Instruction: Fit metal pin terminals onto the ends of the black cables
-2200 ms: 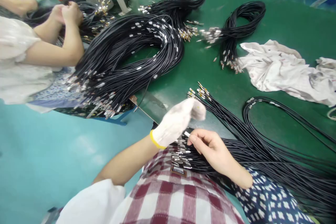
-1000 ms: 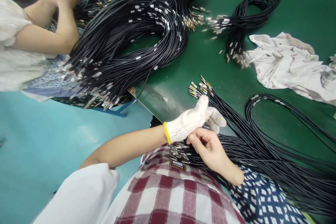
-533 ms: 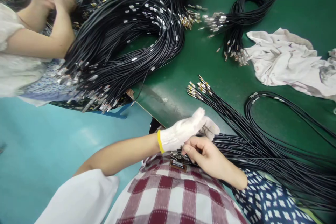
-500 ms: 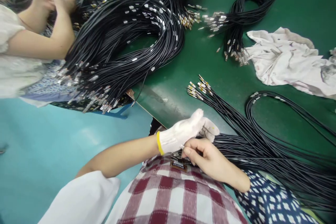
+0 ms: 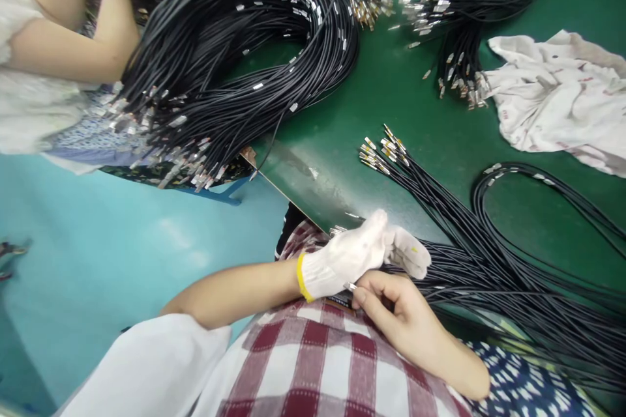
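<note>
A white knitted glove with a yellow cuff covers my left hand. Its fingers curl over a bundle of thin black cables at the table's near edge, and some metal cable ends poke out behind the glove. Just below it, my bare right hand pinches a black cable by its small metal end between thumb and forefinger. Most of that cable is hidden by my palm. Another cable group with metal and yellowish tips lies on the green table beyond my hands.
A large heap of black cables hangs over the table corner at left, beside a co-worker's arm. A coiled cable bundle and a crumpled white cloth lie farther back on the green table. Cables loop at right.
The view has tilted and shifted, so the cloth and cables sit farther right. Metal ends now show behind my gloved hand. My right hand still pinches the cable end.
</note>
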Tool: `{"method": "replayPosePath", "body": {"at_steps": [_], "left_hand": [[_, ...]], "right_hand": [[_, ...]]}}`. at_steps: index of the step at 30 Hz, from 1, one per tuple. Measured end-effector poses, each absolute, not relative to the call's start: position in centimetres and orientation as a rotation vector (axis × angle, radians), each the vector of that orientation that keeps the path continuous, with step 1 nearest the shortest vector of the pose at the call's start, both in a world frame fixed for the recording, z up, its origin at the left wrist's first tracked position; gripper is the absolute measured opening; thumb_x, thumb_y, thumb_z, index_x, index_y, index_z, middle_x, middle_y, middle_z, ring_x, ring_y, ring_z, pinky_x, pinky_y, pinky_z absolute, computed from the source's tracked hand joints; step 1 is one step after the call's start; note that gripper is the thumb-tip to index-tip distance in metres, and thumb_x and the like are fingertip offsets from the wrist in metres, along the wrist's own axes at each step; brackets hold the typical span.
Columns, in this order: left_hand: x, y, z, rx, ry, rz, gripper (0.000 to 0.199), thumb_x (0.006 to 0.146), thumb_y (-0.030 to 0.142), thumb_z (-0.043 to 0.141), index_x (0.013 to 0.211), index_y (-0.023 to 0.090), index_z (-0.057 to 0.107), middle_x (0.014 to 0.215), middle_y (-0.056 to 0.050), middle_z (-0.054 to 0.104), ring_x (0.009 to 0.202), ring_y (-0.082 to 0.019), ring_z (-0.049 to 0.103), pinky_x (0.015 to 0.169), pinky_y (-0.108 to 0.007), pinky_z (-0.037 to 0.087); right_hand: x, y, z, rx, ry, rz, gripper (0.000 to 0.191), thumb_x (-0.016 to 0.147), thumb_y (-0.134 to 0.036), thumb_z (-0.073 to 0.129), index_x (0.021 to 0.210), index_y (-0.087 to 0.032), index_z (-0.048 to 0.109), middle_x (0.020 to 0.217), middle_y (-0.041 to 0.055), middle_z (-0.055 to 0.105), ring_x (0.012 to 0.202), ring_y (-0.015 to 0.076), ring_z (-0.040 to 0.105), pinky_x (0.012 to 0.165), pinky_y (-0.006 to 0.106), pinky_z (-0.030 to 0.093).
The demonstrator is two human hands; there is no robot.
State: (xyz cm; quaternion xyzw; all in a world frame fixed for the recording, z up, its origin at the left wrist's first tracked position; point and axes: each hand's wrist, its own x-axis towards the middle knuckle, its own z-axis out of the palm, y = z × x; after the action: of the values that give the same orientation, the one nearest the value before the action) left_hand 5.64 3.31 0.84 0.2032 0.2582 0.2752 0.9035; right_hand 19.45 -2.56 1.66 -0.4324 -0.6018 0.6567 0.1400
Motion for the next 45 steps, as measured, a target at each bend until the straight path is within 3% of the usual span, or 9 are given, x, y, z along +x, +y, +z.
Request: {"method": "replayPosePath", "body": {"at_steps": [4, 7, 13, 18, 22, 25, 30, 38, 45], "left_hand": [[4.7, 2.7, 1.5, 0.556, 0.544, 0.546, 0.065, 0.092, 0.072, 0.034, 0.089, 0.015, 0.066, 0.092, -0.011, 0.066, 0.092, -0.023, 0.061, 0.094, -0.038, 0.046], [2.9, 2.1, 2.4, 0.936, 0.741, 0.554, 0.038, 0.097, 0.048, 0.045, 0.093, 0.016, 0.065, 0.102, -0.008, 0.065, 0.103, -0.021, 0.058, 0.099, -0.033, 0.042], [-0.7, 0.7, 4.1, 1.432, 1.077, 0.223, 0.014, 0.094, 0.026, 0.051, 0.088, 0.021, 0.062, 0.091, 0.003, 0.061, 0.089, -0.014, 0.055, 0.084, -0.025, 0.039], [-1.4, 0.5, 4.7, 1.424, 0.906, -0.002, 0.025, 0.097, 0.032, 0.050, 0.077, 0.019, 0.056, 0.078, 0.004, 0.054, 0.077, -0.011, 0.052, 0.070, -0.024, 0.037], [-1.3, 0.4, 4.3, 1.331, 0.820, -0.058, 0.021, 0.096, 0.036, 0.053, 0.085, 0.020, 0.062, 0.084, 0.004, 0.056, 0.081, -0.011, 0.053, 0.073, -0.022, 0.038], [-1.3, 0.4, 3.9, 1.174, 0.767, -0.070, 0.019, 0.093, 0.038, 0.058, 0.091, 0.020, 0.065, 0.088, 0.003, 0.059, 0.084, -0.012, 0.055, 0.074, -0.022, 0.040], [-1.5, 0.3, 3.3, 0.936, 0.665, -0.056, 0.018, 0.089, 0.032, 0.060, 0.082, 0.017, 0.066, 0.082, 0.001, 0.062, 0.077, -0.012, 0.056, 0.070, -0.021, 0.043], [-1.7, -0.4, 1.9, 0.937, 0.606, -0.083, 0.015, 0.083, 0.030, 0.067, 0.078, 0.017, 0.064, 0.077, 0.002, 0.058, 0.070, -0.010, 0.050, 0.064, -0.020, 0.039], [-1.8, -1.6, 1.5, 0.859, 0.585, 0.001, 0.029, 0.086, 0.042, 0.068, 0.078, 0.015, 0.062, 0.077, 0.001, 0.057, 0.068, -0.010, 0.049, 0.061, -0.020, 0.040]], "right_hand": [[19.7, -2.8, 1.9, -1.263, -1.715, 1.866, 0.035, 0.102, -0.035, 0.046, 0.076, -0.017, 0.059, 0.063, -0.0019, 0.053, 0.059, 0.0122, 0.047, 0.057, 0.024, 0.038], [20.0, -2.8, 2.2, -1.282, -1.710, 1.786, 0.037, 0.102, -0.035, 0.046, 0.074, -0.017, 0.061, 0.060, -0.0022, 0.053, 0.056, 0.0116, 0.046, 0.056, 0.024, 0.037], [20.4, -2.7, 2.7, -1.279, -1.781, 1.750, 0.036, 0.103, -0.035, 0.045, 0.075, -0.018, 0.060, 0.058, -0.0044, 0.048, 0.053, 0.0103, 0.042, 0.054, 0.024, 0.032], [21.0, -2.5, 4.0, -1.254, -1.934, 1.774, 0.034, 0.104, -0.034, 0.045, 0.076, -0.019, 0.056, 0.063, -0.0044, 0.050, 0.058, 0.0102, 0.043, 0.059, 0.023, 0.034], [21.4, -2.3, 5.1, -1.244, -2.006, 1.890, 0.030, 0.104, -0.032, 0.048, 0.078, -0.019, 0.059, 0.068, -0.0043, 0.055, 0.065, 0.0101, 0.047, 0.067, 0.022, 0.037], [21.6, -2.3, 5.1, -1.213, -1.963, 1.959, 0.025, 0.101, -0.030, 0.055, 0.079, -0.019, 0.062, 0.068, -0.0052, 0.055, 0.064, 0.0093, 0.047, 0.064, 0.021, 0.036], [21.5, -2.5, 4.7, -1.113, -1.833, 2.128, 0.022, 0.098, -0.028, 0.059, 0.079, -0.018, 0.066, 0.064, -0.0060, 0.050, 0.059, 0.0084, 0.042, 0.056, 0.021, 0.031], [21.0, -2.7, 4.4, -1.033, -1.783, 2.181, 0.032, 0.097, -0.025, 0.056, 0.067, -0.018, 0.046, 0.061, -0.0068, 0.037, 0.057, 0.0083, 0.033, 0.053, 0.023, 0.027], [20.7, -4.0, 4.5, -1.061, -1.841, 2.023, 0.036, 0.097, -0.022, 0.052, 0.065, -0.019, 0.035, 0.059, -0.0075, 0.030, 0.056, 0.0081, 0.029, 0.053, 0.023, 0.024]]}}
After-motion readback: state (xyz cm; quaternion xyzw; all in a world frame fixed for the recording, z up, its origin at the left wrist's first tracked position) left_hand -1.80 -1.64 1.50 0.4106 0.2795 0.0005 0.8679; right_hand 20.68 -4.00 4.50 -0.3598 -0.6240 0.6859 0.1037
